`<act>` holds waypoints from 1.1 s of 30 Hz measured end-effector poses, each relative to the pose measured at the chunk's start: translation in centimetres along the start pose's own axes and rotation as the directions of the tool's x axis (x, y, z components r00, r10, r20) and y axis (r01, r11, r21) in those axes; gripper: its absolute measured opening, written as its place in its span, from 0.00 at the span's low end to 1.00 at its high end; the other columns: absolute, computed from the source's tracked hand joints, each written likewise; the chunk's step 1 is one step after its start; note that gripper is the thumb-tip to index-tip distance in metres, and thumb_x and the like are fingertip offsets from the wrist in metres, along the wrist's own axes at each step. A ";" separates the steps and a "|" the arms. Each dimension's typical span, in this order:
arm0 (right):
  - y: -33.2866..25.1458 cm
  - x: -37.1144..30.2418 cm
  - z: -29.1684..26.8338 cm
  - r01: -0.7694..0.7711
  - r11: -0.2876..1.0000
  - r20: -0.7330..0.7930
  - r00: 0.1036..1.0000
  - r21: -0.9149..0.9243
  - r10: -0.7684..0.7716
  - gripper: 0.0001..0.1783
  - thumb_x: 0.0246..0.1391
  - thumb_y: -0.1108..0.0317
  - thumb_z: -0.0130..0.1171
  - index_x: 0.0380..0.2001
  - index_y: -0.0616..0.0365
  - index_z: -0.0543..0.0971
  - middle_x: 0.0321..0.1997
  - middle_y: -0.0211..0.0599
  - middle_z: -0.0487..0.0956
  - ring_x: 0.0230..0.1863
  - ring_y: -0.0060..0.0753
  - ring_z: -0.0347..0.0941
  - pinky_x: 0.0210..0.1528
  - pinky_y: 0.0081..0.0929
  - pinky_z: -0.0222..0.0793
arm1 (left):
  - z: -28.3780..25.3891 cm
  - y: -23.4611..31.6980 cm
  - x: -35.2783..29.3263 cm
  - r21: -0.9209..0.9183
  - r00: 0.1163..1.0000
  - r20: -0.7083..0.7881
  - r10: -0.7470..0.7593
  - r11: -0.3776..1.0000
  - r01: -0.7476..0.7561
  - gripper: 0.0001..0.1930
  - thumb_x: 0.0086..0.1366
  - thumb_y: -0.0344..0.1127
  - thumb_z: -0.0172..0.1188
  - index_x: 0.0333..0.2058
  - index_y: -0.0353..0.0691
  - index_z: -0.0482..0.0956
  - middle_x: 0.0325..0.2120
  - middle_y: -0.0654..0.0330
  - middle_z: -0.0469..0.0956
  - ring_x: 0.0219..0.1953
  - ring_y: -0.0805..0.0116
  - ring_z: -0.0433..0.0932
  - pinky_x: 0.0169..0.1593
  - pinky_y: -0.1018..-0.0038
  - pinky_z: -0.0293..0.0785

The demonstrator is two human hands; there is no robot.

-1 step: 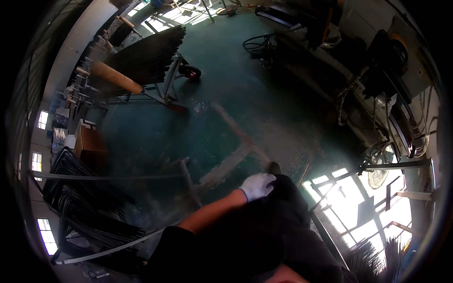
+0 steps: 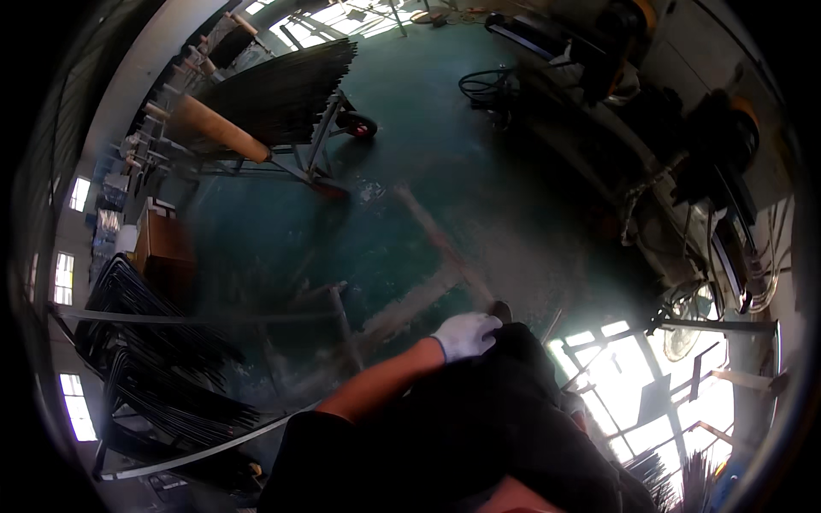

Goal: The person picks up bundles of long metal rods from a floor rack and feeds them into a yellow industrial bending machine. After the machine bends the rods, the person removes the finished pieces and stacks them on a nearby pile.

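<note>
Your left hand (image 2: 466, 333) sits low in the middle, at the near end of a long stick (image 2: 440, 244) that runs away from you across the floor (image 2: 428, 120). Far ahead on your left a wheeled cart (image 2: 321, 128) carries a bundle of rods (image 2: 286, 81), with a roll (image 2: 222, 128) just left of it. A rack of bent frames (image 2: 154, 359) stands near on your left, a box (image 2: 162, 248) behind it. Machines (image 2: 684, 145) line your right
</note>
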State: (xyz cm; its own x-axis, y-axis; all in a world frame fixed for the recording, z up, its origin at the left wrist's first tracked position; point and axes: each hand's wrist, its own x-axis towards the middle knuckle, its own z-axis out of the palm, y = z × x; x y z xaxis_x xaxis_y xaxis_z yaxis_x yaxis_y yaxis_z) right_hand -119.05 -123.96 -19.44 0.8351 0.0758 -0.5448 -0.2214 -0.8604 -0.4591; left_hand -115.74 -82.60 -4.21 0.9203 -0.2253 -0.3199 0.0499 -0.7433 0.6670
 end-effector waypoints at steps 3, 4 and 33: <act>-8.8 14.7 -5.7 0.107 0.985 -0.026 0.993 -0.136 -0.111 0.27 0.56 0.51 0.65 0.51 0.61 0.83 0.47 0.49 0.87 0.53 0.50 0.82 0.54 0.43 0.77 | -9.6 -3.9 -0.3 -0.030 0.985 -0.147 -0.095 0.995 0.091 0.19 0.67 0.40 0.61 0.54 0.41 0.81 0.44 0.50 0.84 0.51 0.47 0.80 0.57 0.56 0.76; -6.9 23.3 -5.9 0.170 0.839 0.060 0.985 -0.517 -0.163 0.26 0.57 0.51 0.65 0.49 0.61 0.84 0.50 0.51 0.86 0.55 0.53 0.81 0.56 0.42 0.77 | -12.3 -5.4 0.2 -0.048 0.975 -0.200 -0.094 0.995 0.086 0.18 0.67 0.40 0.62 0.54 0.41 0.82 0.43 0.50 0.84 0.50 0.47 0.80 0.57 0.56 0.76; -124.8 36.5 22.8 0.867 0.292 0.234 0.406 -0.404 -0.883 0.43 0.43 0.37 0.76 0.49 0.62 0.77 0.52 0.51 0.80 0.57 0.51 0.75 0.59 0.42 0.72 | -46.7 -44.2 2.7 -0.791 0.202 -0.522 -0.829 0.559 0.247 0.17 0.68 0.37 0.63 0.51 0.33 0.84 0.43 0.48 0.87 0.47 0.60 0.86 0.54 0.69 0.79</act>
State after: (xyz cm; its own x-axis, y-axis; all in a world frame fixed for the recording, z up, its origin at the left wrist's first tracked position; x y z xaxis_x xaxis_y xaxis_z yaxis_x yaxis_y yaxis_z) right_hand -72.46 -2.31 1.99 0.4172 0.9086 0.0203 0.8629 -0.3891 -0.3225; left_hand -97.34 -20.94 -3.11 0.3472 0.8992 -0.2662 0.5627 0.0273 0.8262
